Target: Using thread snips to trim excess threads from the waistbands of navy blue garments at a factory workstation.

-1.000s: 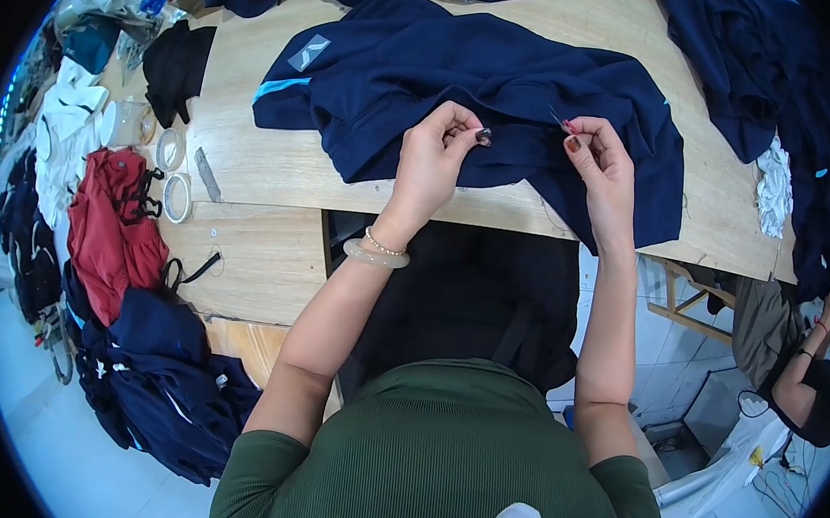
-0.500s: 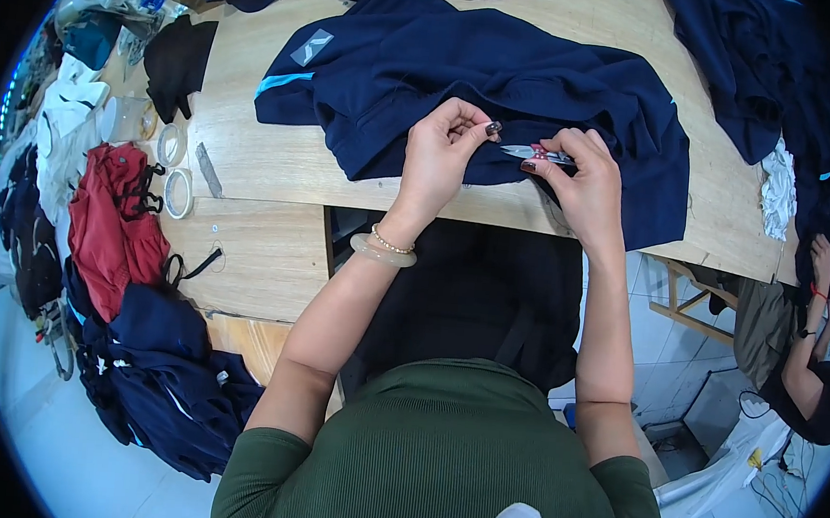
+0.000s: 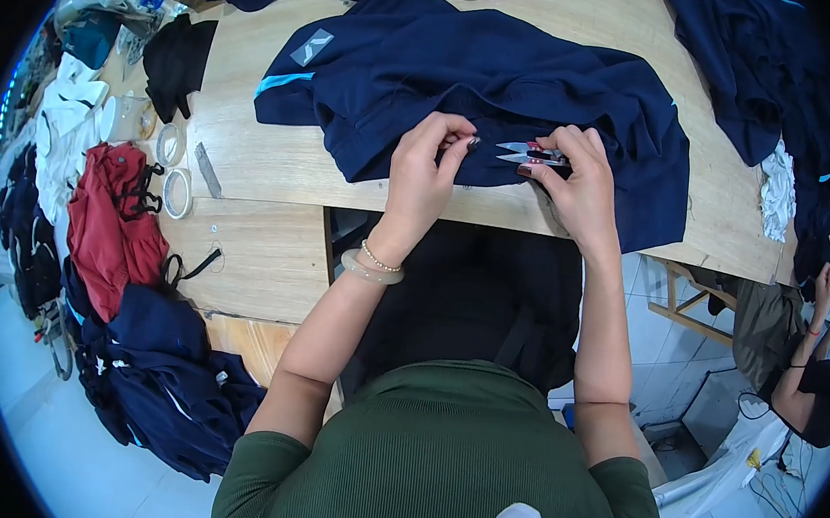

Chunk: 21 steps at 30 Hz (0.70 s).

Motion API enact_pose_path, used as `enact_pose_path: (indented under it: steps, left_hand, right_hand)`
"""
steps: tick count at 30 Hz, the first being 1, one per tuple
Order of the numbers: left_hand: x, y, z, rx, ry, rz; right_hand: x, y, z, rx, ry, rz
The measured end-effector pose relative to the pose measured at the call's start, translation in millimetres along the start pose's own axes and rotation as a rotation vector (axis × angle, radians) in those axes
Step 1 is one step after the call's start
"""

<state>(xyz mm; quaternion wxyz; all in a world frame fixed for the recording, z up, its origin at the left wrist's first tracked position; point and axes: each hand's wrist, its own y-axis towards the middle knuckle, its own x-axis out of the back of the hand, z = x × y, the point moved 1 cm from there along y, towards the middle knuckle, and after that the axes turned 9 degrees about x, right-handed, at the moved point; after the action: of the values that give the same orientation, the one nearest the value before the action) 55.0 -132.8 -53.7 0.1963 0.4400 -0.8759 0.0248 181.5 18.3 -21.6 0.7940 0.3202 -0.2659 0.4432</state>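
Observation:
A navy blue garment [image 3: 410,61] with a light blue stripe and a pale patch lies spread across the wooden table. Over its near edge, my left hand [image 3: 421,168] is closed in a pinch, thumb against forefinger. Whatever sits between those fingertips is too small to make out. My right hand [image 3: 579,179] grips a pair of thread snips [image 3: 535,154] with red on them. Their blades stand apart and point left toward my left fingertips, with a short gap between.
Left on the table are two tape rolls [image 3: 178,193], a metal ruler [image 3: 208,169] and red clothing [image 3: 114,228]. More navy garments [image 3: 170,386] are heaped lower left, others [image 3: 735,79] far right. A co-worker's hand [image 3: 823,288] shows at the right edge.
My left hand has moved left and slightly nearer to me, away from the snips. The snips' blades are spread wider, shifted slightly left. The co-worker's hand has moved lower.

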Motion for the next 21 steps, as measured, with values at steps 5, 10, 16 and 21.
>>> enact_pose_path:
  steps: [5,10,16,21]
  left_hand:
    - [2,-3,6,-0.083,0.074,-0.017]
    - [2,-3,7,-0.060,0.065,-0.010]
    - [2,-3,5,-0.042,0.049,-0.005]
    - [3,-2,7,-0.042,0.056,0.000]
  right_hand:
    - [-4,-2,-1,0.042,-0.048,0.030]
    - [-8,-2,-1,0.048,-0.075,0.010]
    - [-11,-3,0,0.063,-0.116,0.021]
    - [-12,-2,1,0.096,-0.115,0.011]
